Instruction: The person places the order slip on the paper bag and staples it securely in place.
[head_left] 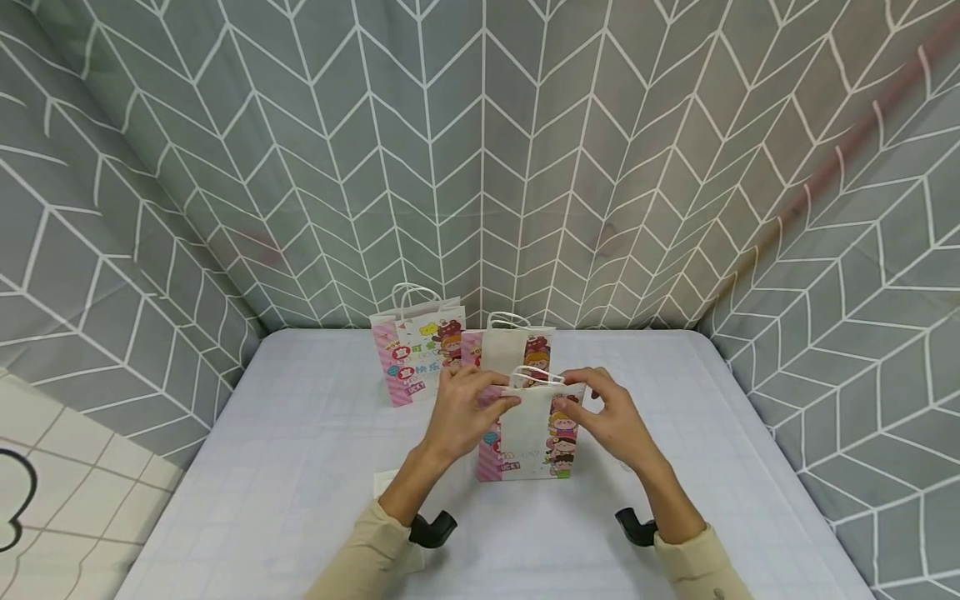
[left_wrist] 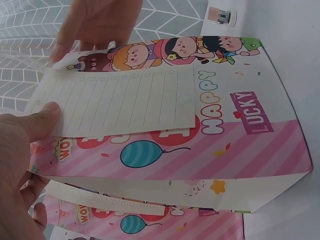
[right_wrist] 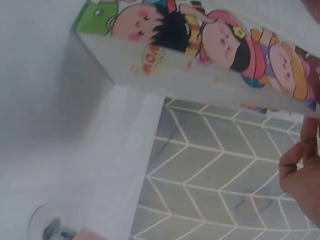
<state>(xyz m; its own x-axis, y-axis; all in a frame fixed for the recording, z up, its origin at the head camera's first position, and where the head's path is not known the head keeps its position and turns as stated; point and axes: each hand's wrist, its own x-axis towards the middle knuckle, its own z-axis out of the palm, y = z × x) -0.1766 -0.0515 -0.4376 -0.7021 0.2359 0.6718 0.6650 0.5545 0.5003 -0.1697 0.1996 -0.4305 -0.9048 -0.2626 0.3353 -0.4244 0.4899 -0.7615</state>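
Note:
A paper gift bag [head_left: 495, 450] with cartoon figures and pink stripes stands upright on the table, its white handles [head_left: 538, 375] up. A lined paper sheet [left_wrist: 125, 102] lies flat against its front, near the top. My left hand [head_left: 461, 412] grips the bag's upper left edge, thumb over the sheet's corner, other fingers behind. At the upper right corner my right hand [head_left: 611, 421] pinches the rim between thumb and fingers. Close behind is a second gift bag [head_left: 540, 343], also bearing a pale sheet [head_left: 504, 350].
A third gift bag [head_left: 420, 342] of the same print stands at the back left, showing its full front. Pale paper [head_left: 384, 481] lies under the left forearm on the white-covered table [head_left: 300, 433]. A patterned grey curtain [head_left: 480, 167] hangs behind.

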